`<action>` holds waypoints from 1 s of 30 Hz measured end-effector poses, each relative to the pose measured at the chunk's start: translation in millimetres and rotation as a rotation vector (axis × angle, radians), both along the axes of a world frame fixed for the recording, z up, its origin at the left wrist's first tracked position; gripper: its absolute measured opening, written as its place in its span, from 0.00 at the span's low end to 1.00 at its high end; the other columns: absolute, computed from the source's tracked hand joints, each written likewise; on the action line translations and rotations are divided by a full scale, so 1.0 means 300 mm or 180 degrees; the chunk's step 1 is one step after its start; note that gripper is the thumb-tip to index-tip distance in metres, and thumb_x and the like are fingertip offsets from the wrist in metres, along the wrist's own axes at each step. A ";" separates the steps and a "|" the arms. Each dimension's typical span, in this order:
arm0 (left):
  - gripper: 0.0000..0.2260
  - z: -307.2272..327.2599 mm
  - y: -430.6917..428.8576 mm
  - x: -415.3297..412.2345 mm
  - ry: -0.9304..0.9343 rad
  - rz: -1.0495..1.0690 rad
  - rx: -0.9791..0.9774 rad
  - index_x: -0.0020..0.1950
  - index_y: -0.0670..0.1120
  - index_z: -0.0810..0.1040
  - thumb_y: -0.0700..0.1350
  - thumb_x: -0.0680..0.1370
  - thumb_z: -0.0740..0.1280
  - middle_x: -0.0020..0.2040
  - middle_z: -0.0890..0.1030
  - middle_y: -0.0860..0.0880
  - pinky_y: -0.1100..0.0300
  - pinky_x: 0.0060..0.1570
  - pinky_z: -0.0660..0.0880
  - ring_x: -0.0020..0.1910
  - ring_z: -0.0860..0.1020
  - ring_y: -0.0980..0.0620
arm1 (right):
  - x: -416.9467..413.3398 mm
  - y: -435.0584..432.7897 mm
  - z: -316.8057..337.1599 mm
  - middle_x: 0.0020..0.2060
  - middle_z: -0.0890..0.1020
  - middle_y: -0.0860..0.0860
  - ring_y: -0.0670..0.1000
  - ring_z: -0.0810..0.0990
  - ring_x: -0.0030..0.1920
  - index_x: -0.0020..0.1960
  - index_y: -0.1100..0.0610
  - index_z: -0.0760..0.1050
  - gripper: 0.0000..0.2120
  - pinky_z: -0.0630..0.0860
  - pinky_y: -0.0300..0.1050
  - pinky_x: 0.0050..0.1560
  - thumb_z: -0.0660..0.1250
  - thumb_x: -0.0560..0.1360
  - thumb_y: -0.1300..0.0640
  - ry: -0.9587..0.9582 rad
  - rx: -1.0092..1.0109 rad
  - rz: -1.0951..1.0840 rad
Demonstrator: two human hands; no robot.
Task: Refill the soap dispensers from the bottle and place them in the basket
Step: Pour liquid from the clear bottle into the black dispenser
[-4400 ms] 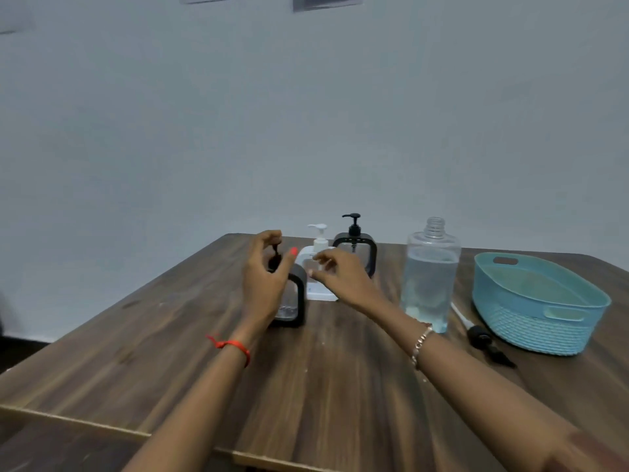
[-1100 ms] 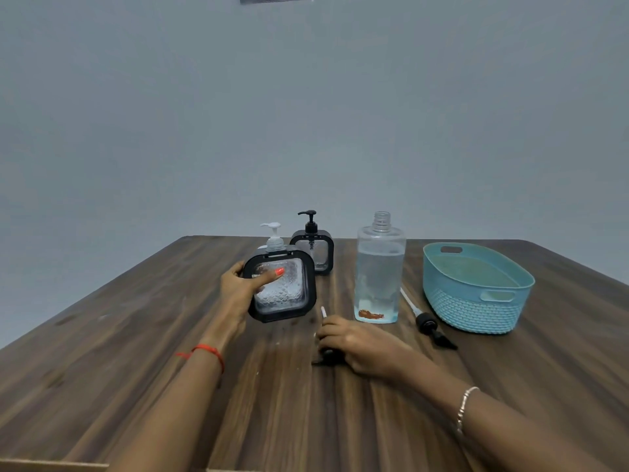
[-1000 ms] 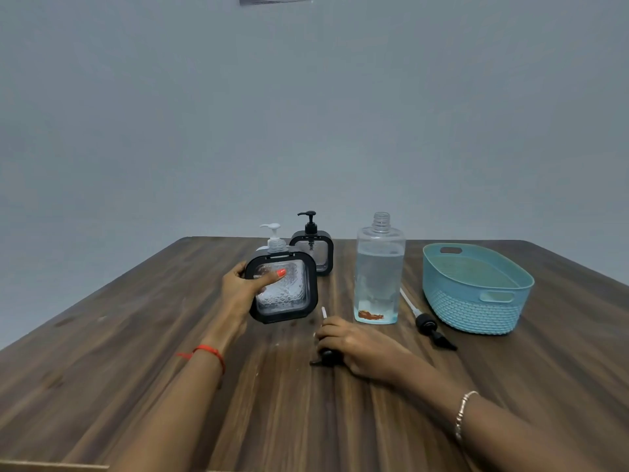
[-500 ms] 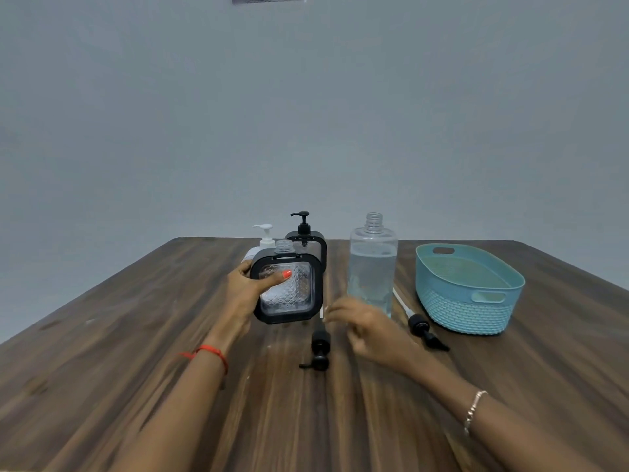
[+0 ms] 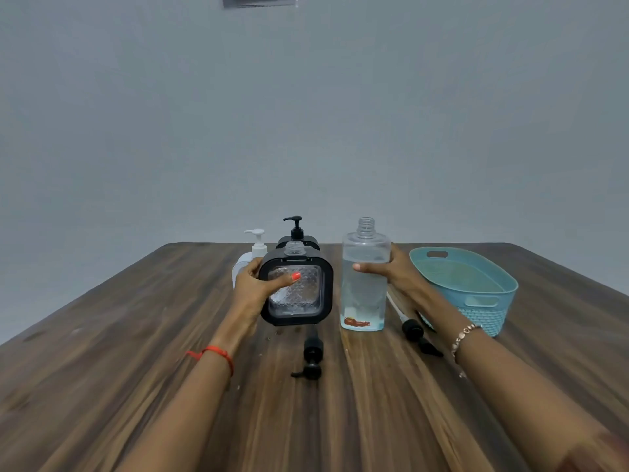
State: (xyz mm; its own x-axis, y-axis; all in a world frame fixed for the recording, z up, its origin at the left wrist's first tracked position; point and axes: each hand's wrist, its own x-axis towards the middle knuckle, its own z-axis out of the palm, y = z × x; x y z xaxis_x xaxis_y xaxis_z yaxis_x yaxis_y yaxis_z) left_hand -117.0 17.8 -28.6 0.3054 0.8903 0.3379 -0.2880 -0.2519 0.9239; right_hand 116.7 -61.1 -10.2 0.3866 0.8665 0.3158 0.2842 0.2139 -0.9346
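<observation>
Gripping dispenser (image 5: 306,298) w/ left hand (image 5: 253,289), bottle (image 5: 362,301) w/ right hand (image 5: 396,272); I'd pour slow, mouth right over open neck; keep dispenser upright.

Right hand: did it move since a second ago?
Yes. The right hand left the black pump lying on the table and moved farther from the person, to the clear bottle, which it now grips.

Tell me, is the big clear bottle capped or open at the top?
Open. The clear bottle shows bare threads at its neck and no cap; the right hand grips its middle.
</observation>
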 end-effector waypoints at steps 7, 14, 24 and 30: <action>0.22 0.004 -0.014 0.022 0.0071 0.0057 0.0046 0.56 0.40 0.76 0.31 0.63 0.76 0.48 0.82 0.45 0.54 0.51 0.78 0.45 0.81 0.49 | -0.049 -0.013 -0.045 0.48 0.83 0.45 0.47 0.81 0.48 0.49 0.47 0.76 0.31 0.80 0.53 0.50 0.80 0.50 0.40 -0.0459 0.0300 -0.1019; 0.23 0.028 -0.038 0.029 0.0182 0.0271 0.0143 0.54 0.40 0.77 0.35 0.61 0.79 0.47 0.83 0.45 0.56 0.48 0.78 0.44 0.82 0.48 | -0.116 -0.075 0.034 0.45 0.77 0.48 0.48 0.75 0.45 0.49 0.56 0.71 0.24 0.71 0.34 0.38 0.80 0.59 0.57 -0.0954 0.0656 -0.1338; 0.20 0.096 -0.121 0.064 0.0256 0.0536 0.0460 0.49 0.44 0.77 0.36 0.61 0.79 0.40 0.81 0.53 0.75 0.31 0.72 0.38 0.79 0.57 | -0.123 -0.127 0.158 0.46 0.80 0.49 0.54 0.78 0.44 0.56 0.57 0.72 0.28 0.71 0.44 0.40 0.78 0.59 0.56 -0.2184 0.1043 -0.1595; 0.23 0.102 -0.143 0.084 0.0450 0.0721 0.0694 0.50 0.44 0.76 0.39 0.60 0.80 0.44 0.81 0.49 0.70 0.39 0.74 0.42 0.79 0.53 | -0.109 -0.141 0.135 0.49 0.81 0.55 0.60 0.79 0.48 0.60 0.61 0.73 0.31 0.71 0.49 0.45 0.77 0.60 0.58 -0.2692 0.1091 -0.1806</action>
State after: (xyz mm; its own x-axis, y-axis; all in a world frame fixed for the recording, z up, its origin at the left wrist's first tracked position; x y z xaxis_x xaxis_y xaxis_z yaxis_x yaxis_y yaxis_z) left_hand -91.7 -25.2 2.1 0.1655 0.8524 0.4960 -0.0751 -0.4906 0.8681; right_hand 84.1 -103.4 30.4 0.2465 0.4436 0.8616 0.9510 0.0606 -0.3033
